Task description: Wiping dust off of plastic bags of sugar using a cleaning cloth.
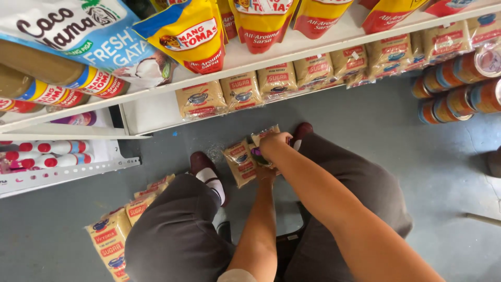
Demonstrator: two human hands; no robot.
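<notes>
We look down between our grey-trousered knees at a narrow strip of grey floor (365, 130), hemmed by the white metal shelf (292, 57) across the upper frame; open floor lies only toward the right.

Our right hand (272, 143), at centre frame, is closed over the top of a small tan plastic sugar packet with red label (261, 137), its grip wrapped tight. Our left hand (265, 172) sits just beneath it, mostly hidden by the right forearm; we cannot tell how far its grip is open. A second tan sugar packet (239, 162) stands just left of the hands, touching them.

At lower left, a stack of the same tan packets (112, 240) lies on the floor beside our left knee.

Farther off, a row of matching packets (271, 81) lines the lower shelf. Yellow and red sauce pouches (190, 36) hang over the upper shelf edge, and orange cans (459, 83) are stacked at the right.
</notes>
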